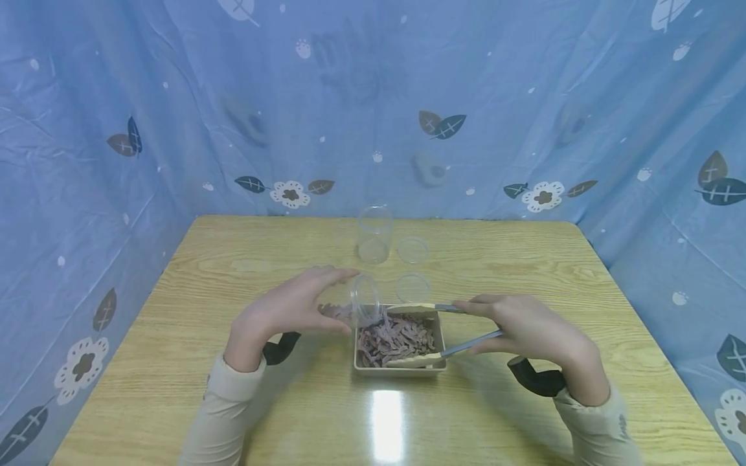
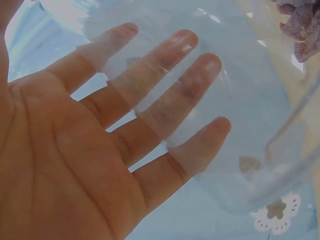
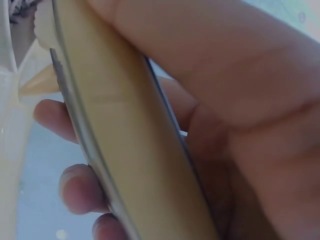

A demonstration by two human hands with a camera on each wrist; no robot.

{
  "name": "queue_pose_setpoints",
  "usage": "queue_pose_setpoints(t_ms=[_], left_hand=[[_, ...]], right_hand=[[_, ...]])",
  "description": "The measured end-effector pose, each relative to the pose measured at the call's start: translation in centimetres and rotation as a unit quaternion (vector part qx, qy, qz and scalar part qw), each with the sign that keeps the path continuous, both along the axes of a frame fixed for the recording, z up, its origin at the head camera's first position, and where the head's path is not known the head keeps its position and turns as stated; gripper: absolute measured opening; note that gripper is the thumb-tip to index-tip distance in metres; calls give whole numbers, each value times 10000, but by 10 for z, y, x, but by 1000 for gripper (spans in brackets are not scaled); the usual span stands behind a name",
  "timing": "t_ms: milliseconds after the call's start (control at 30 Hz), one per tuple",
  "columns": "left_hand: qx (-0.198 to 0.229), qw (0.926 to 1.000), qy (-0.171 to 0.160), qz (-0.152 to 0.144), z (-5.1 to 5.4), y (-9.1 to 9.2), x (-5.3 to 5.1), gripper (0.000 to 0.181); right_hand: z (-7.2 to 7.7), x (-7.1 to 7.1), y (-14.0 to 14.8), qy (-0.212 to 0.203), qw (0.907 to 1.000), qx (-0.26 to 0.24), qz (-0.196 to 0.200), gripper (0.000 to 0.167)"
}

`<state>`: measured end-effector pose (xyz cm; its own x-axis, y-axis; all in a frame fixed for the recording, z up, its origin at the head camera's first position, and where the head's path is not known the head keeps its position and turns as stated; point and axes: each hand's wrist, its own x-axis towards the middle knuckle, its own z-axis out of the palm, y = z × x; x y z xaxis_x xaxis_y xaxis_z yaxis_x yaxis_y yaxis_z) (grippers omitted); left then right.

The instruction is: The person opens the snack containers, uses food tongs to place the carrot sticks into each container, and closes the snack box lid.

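My left hand (image 1: 284, 305) grips a clear jar (image 1: 366, 299), its fingers seen through the plastic in the left wrist view. Tilted on its side, the jar has its mouth at the left part of a rectangular tray (image 1: 399, 372), with some purplish pieces inside it. Purplish-brown strips (image 1: 393, 340) fill the tray. My right hand (image 1: 527, 327) holds grey tongs with tan tips (image 1: 416, 360); their two arms stand spread over the strips, with nothing pinched between them. Close up, the tongs' handle (image 3: 120, 110) lies between thumb and fingers.
Behind the tray, a clear empty jar (image 1: 375, 236) stands upright, with two clear round lids (image 1: 413, 250) to its right, one nearer the tray. Blue patterned curtains (image 1: 373, 129) enclose the wooden table (image 1: 291, 414) at the back and sides.
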<state>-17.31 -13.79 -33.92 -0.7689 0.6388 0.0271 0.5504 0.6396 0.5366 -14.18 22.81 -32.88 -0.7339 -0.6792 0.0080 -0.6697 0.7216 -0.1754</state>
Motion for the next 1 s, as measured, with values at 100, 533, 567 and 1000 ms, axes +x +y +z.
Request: queue_pose_setpoints(t_ms=[100, 533, 567, 1000], left_hand=[[-15, 10000, -29, 9, 0, 0, 0, 94], [-60, 10000, -55, 27, -1, 0, 0, 93], [-56, 10000, -47, 23, -1, 0, 0, 93], [-92, 10000, -26, 16, 0, 0, 1, 92]], right_hand=[[-3, 0, -4, 26, 10000, 34, -25, 72], [-1, 4, -12, 540, 9985, 16, 129, 61], [-1, 4, -11, 559, 9983, -4, 145, 60], [1, -3, -5, 423, 9976, -421, 363, 40]])
